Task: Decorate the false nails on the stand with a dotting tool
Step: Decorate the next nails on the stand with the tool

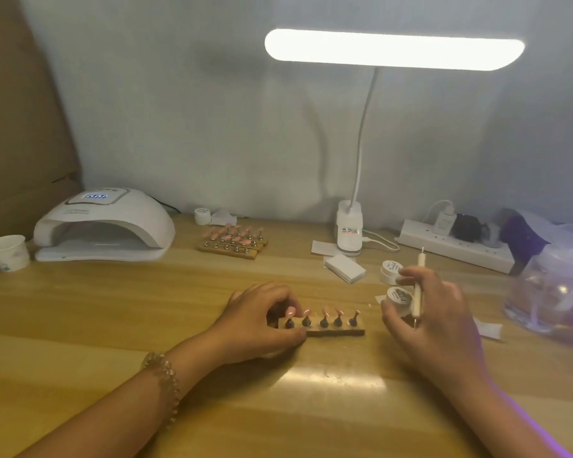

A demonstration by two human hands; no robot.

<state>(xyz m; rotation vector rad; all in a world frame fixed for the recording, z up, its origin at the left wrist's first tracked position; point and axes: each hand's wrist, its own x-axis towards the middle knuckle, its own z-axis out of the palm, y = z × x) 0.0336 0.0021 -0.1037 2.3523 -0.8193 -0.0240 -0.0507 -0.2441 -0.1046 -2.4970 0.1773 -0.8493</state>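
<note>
While the left hand [262, 320] grips the left end of the wooden nail stand [325, 327] — fingers curled over the top, thumb at the front edge — the right hand [434, 312] is closed on two things at once: a small gel pot [398, 300] between thumb and fingers, and the dotting tool [418, 289] held near upright beside it, tip down. Stand sits mid-desk on the wooden table [146, 292], five pink false nails [326, 309] on dark pegs (leftmost partly hidden by fingers). Hands are apart, stand between them. A second gel pot [390, 271] sits just behind the right hand. Further back: a spare nail stand [234, 241], UV nail lamp [105, 223] at left, paper cup [7, 252] far left, clip desk lamp [349, 231], power strip [454, 244].
</note>
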